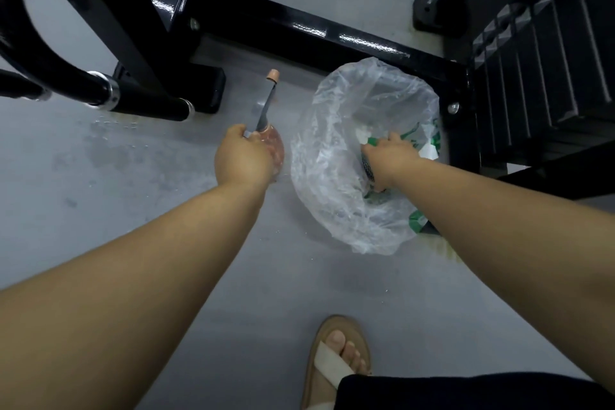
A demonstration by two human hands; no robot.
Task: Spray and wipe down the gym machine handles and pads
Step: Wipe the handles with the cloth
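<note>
My left hand [243,160] grips a spray bottle [266,103] low over the grey floor; its pinkish body shows under my fingers and the grey head with a tan nozzle points away from me. My right hand [387,156] reaches down into a bin lined with a clear plastic bag [326,150] and pinches something green and white among the contents; what it is cannot be told. A black machine handle [143,103] with chrome rings sticks out at the left.
Black machine frame bars [299,27] cross the floor behind the bin. A black weight stack [545,53] stands at the right. Wet spots mark the floor [109,143] at left. My sandalled foot [336,359] is at the bottom.
</note>
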